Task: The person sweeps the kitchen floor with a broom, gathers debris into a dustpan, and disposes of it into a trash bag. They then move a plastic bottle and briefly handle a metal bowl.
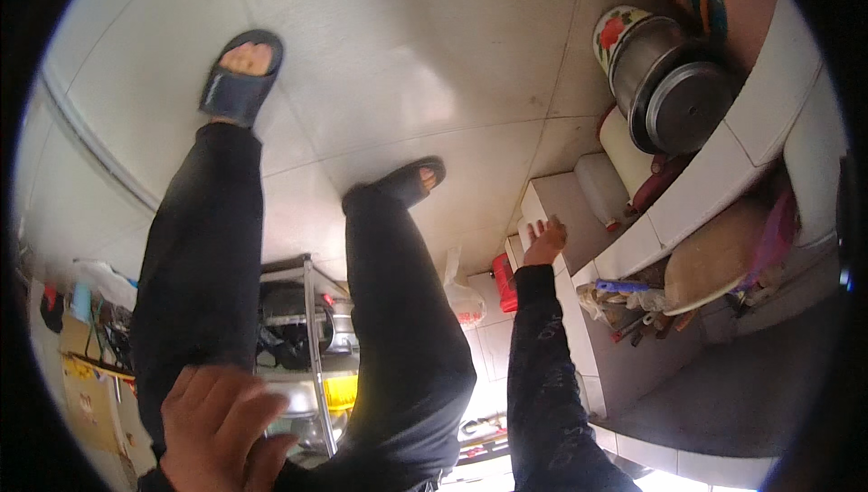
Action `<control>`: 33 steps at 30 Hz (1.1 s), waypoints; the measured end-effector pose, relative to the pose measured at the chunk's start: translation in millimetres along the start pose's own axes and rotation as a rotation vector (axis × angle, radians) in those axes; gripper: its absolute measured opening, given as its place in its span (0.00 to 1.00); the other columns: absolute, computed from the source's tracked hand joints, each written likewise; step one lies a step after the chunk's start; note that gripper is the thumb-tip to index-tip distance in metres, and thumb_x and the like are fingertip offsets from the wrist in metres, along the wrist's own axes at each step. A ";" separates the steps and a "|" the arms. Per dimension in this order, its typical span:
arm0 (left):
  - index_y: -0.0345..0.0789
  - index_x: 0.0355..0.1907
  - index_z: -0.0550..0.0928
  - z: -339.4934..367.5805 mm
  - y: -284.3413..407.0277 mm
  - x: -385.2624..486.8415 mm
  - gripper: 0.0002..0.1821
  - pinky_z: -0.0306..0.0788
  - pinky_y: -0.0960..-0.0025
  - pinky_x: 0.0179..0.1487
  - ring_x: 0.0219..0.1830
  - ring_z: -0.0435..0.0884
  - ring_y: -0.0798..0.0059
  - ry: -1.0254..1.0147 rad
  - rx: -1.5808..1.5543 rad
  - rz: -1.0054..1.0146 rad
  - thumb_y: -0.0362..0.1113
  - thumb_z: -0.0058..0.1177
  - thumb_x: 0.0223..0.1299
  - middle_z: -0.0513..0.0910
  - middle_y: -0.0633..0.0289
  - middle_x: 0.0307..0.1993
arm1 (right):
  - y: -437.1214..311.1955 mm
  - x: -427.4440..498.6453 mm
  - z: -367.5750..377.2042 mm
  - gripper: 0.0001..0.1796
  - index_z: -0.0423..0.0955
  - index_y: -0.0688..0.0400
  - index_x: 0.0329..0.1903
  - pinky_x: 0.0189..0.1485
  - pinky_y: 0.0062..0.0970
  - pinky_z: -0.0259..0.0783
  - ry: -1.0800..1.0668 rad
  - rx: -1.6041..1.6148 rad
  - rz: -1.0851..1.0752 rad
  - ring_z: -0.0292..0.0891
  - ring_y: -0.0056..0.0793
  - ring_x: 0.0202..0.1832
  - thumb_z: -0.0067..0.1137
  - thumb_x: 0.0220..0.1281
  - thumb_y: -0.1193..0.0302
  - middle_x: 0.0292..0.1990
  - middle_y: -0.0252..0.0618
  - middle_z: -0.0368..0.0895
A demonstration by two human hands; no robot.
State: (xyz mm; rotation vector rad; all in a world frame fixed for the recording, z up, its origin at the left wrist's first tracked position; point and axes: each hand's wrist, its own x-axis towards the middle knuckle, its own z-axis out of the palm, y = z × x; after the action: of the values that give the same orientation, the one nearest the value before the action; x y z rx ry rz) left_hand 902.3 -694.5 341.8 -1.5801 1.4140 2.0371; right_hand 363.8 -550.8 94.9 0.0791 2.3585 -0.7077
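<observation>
My left hand [213, 427] is low in the picture in front of my left thigh, blurred. Its fingers are loosely bent, the thumb stands apart, and I see nothing in it. Farther off, my right hand [546, 242] reaches out beside a tiled ledge [555, 197], fingers apart. Pale tile lies close behind its fingertips; whether they touch it I cannot tell. A red container [504, 282] stands just left of the right wrist. On the ledge's other side lies a whitish bottle [600, 187] with a red cap.
Stacked metal pots [688, 109] and a flowered enamel pot [614, 34] sit upper right. A tiled niche holds a round board [712, 258] and a blue-handled tool [620, 286]. A metal rack [312, 349] with cookware stands behind my legs. A plastic bag [464, 299] hangs nearby.
</observation>
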 end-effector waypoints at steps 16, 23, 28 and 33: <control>0.33 0.36 0.78 -14.9 15.0 47.0 0.17 0.67 0.56 0.45 0.38 0.76 0.56 -0.075 0.254 -0.121 0.35 0.59 0.39 0.78 0.51 0.34 | -51.8 127.7 -49.0 0.20 0.68 0.58 0.41 0.28 0.22 0.63 0.326 -0.448 -0.769 0.64 0.25 0.26 0.39 0.70 0.53 0.27 0.35 0.69; 0.33 0.36 0.78 -11.2 26.7 57.4 0.17 0.67 0.56 0.46 0.39 0.75 0.56 -0.052 0.319 -0.081 0.35 0.59 0.39 0.78 0.52 0.35 | -51.2 128.8 -43.0 0.16 0.63 0.56 0.48 0.33 0.33 0.62 0.498 -0.028 -0.408 0.64 0.29 0.36 0.40 0.69 0.58 0.37 0.39 0.68; 0.32 0.36 0.78 4.0 30.2 52.1 0.17 0.66 0.56 0.47 0.39 0.75 0.56 -0.025 0.320 -0.017 0.35 0.59 0.38 0.78 0.52 0.35 | -23.7 109.3 -47.2 0.20 0.62 0.56 0.58 0.44 0.42 0.68 0.263 -0.284 -0.217 0.70 0.37 0.48 0.39 0.67 0.62 0.48 0.46 0.71; 0.31 0.37 0.77 22.0 28.0 36.3 0.16 0.65 0.58 0.48 0.39 0.75 0.55 0.028 0.267 -0.001 0.33 0.56 0.41 0.77 0.52 0.34 | -4.2 4.7 1.4 0.09 0.72 0.55 0.33 0.22 0.28 0.68 0.245 0.208 -0.183 0.68 0.27 0.18 0.47 0.65 0.65 0.17 0.30 0.68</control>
State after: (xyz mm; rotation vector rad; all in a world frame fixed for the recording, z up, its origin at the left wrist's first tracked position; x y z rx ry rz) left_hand 855.2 -705.8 326.4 -1.4997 1.6167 1.7437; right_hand 359.9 -555.8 93.1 0.0429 2.5380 -1.0862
